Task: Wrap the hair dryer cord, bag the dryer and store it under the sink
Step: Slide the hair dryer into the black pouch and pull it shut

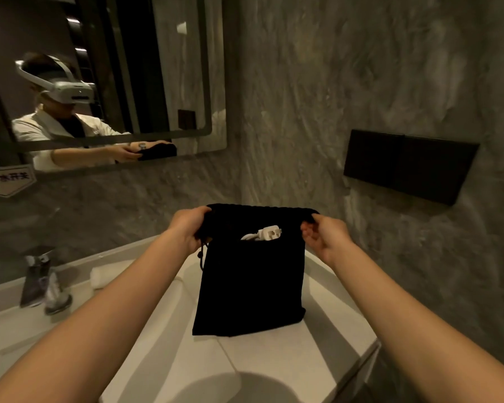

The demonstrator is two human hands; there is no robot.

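Both bare forearms reach forward; left hand and right hand each pinch the black cloth drawstring bag's mouth open, white plug showing inside.

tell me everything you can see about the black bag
The black bag is a soft, matte cloth drawstring pouch, standing upright on the pale counter. The left hand and right hand hold its top corners, spreading the mouth. A white plug shows inside. A knotted cord dangles at its left edge.
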